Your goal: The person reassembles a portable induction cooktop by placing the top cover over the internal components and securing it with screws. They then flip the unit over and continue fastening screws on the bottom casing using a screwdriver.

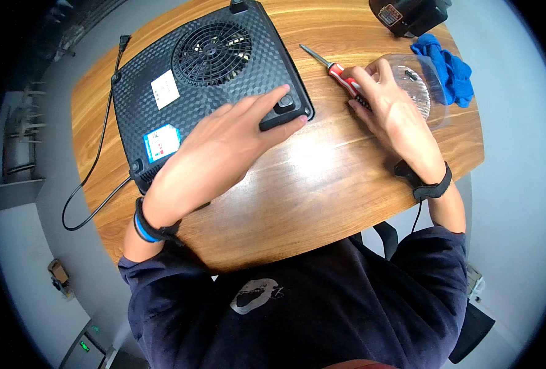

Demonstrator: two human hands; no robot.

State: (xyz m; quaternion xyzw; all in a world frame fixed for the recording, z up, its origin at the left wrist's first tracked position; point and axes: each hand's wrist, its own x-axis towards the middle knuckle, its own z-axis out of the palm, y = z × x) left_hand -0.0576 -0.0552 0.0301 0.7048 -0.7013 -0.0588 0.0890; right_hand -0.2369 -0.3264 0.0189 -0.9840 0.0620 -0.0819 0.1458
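An upturned black induction cooker point(140, 98) lies at the left of the table, its round fan grille and rubber feet facing up. My left hand point(224, 138) is at its near right corner, index finger beside a foot and thumb along the edge, holding the corner. The other fingers of that hand are partly hidden. My right hand point(384, 101) is closed round the rear of a screwdriver point(341, 73) with a red and black handle. Its metal shaft points toward the far left, away from the cooker's corner.
Beside my right hand sits a clear plastic container point(438, 92), with a crumpled blue cloth point(454, 74) next to it. A black device point(411, 15) stands at the far right. The cooker's black cord point(102, 144) loops past the left edge of the wooden table point(322, 178).
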